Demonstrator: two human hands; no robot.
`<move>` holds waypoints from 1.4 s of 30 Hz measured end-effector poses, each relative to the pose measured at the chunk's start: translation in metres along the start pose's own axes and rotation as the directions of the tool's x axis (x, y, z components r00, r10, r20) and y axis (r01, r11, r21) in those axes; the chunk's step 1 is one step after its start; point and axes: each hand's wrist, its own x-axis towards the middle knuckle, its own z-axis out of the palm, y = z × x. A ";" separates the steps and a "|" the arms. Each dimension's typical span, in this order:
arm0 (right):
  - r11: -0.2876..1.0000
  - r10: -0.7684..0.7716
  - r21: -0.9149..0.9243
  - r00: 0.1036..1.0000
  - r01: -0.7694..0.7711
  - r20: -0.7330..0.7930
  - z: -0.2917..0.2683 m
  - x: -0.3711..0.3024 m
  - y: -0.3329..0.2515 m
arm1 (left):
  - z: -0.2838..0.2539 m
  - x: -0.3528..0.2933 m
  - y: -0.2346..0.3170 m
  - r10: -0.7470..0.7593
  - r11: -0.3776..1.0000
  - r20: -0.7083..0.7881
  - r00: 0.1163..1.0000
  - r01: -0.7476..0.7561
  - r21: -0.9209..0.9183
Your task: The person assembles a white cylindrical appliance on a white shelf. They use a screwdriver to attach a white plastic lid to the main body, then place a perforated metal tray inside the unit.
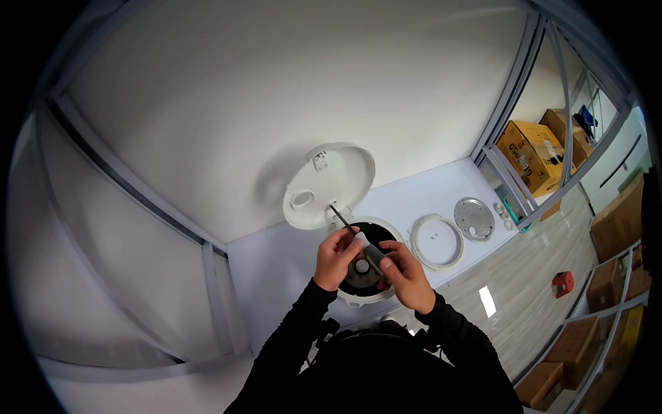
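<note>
A screwdriver (pixel 373 254) with a grey handle and a long dark shaft slants up and to the left. My right hand (pixel 409 277) is wrapped around its handle. Fingers of my left hand (pixel 335 261) are closed about its front part, near the base of the shaft. The tip reaches the lower inner side of a raised white lid (pixel 355 176), by the hinge; whether it sits in a screw is too small to tell. Below both hands stands the round white cooker body (pixel 361 301), with a dark inside and a round fitting at its middle.
On the white table (pixel 265 276) to the right lie a white ring (pixel 460 246) with small bits inside it, a round metal plate (pixel 474 219) and several small white parts (pixel 504 215). A wall rises behind. Cardboard boxes (pixel 532 157) and a red object (pixel 563 284) are farther right.
</note>
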 end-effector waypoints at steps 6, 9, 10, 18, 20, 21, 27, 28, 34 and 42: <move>0.681 -0.367 -0.638 0.922 0.359 0.126 -0.002 0.001 -0.009 | 0.003 -0.001 -0.011 0.011 1.000 -0.051 0.999 -0.011 -0.012; 0.747 -0.428 -0.541 0.902 0.386 0.053 -0.002 0.007 0.004 | 0.001 -0.002 -0.009 -0.017 0.996 -0.036 0.999 0.014 -0.093; 0.913 -0.232 -0.342 0.973 0.224 0.019 -0.003 0.008 0.004 | 0.001 -0.003 -0.006 -0.035 0.991 -0.033 0.999 0.030 -0.128; 0.897 -0.216 -0.366 0.968 0.247 0.124 -0.012 0.012 0.004 | 0.010 -0.004 -0.007 -0.019 0.995 -0.081 0.997 0.010 -0.101; 0.788 -0.355 -0.492 0.926 0.369 0.125 -0.009 0.009 -0.004 | 0.006 -0.003 -0.011 -0.015 0.999 -0.103 0.995 0.010 -0.046; 0.721 -0.420 -0.551 0.898 0.420 0.134 -0.008 0.008 -0.008 | 0.006 -0.002 -0.012 -0.008 0.999 -0.114 0.993 0.003 -0.048; 0.998 0.058 -0.037 0.996 -0.056 0.063 -0.010 0.010 0.002 | 0.018 -0.004 0.001 -0.043 0.977 -0.039 0.998 0.034 -0.210; 0.992 0.099 0.065 0.992 -0.104 0.076 -0.011 0.011 0.003 | 0.021 -0.004 0.004 -0.053 0.961 0.002 0.999 0.051 -0.273; 0.898 -0.217 -0.359 0.965 0.256 0.147 -0.013 0.011 0.001 | 0.013 -0.002 -0.007 -0.016 0.985 -0.013 1.000 0.014 -0.174; 0.867 -0.186 -0.454 0.979 0.204 0.085 -0.008 0.006 -0.002 | 0.013 0.000 -0.006 -0.086 0.991 -0.033 0.996 0.082 -0.109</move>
